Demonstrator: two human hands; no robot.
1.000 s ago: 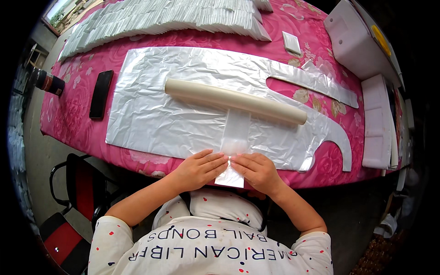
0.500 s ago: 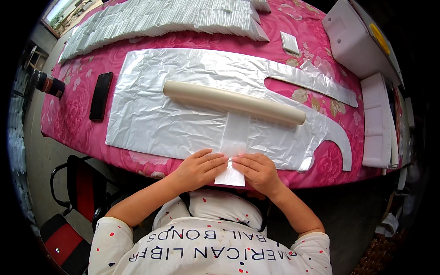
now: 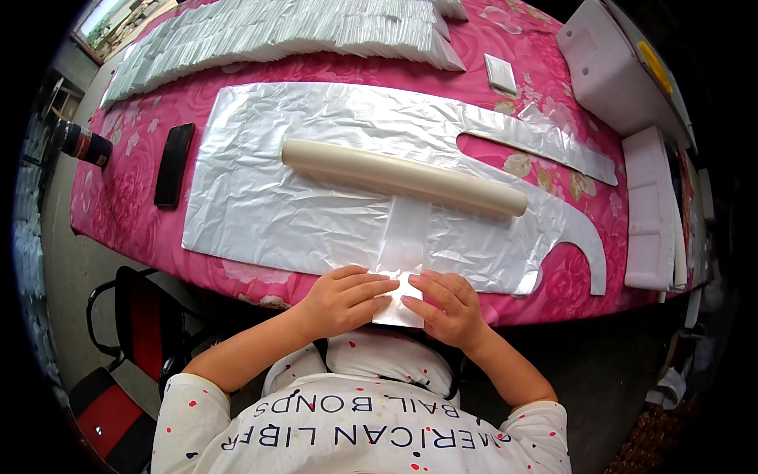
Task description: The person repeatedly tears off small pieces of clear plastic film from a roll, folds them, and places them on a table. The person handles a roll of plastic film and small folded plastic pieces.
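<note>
A narrow folded strip of thin white plastic (image 3: 399, 314) runs from beneath a cream tube (image 3: 403, 178) toward me and over the table's near edge. My left hand (image 3: 347, 300) rests on its left side, fingers stretched out. On the other side, my right hand (image 3: 448, 306) lies with its fingers extended and slightly apart on the strip. The fingertips of both hands almost meet above it. Underneath spreads a broad white plastic sheet (image 3: 268, 182), wrinkled, with curved cut-outs and strap-like ends at the right, like an apron. The tube lies slantwise across it.
A pink floral cloth (image 3: 126, 197) covers the table. Long rows of folded white plastic packets (image 3: 276, 35) line its far side, and one packet (image 3: 500, 73) lies apart. A phone (image 3: 174, 166) and a dark bottle (image 3: 85, 145) are left; white foam boxes (image 3: 600, 63) are right.
Both hands have drawn slightly nearer to me along the strip. The right hand's fingers have spread a little. The strip's near end has dropped lower, and the tube has stayed put.
</note>
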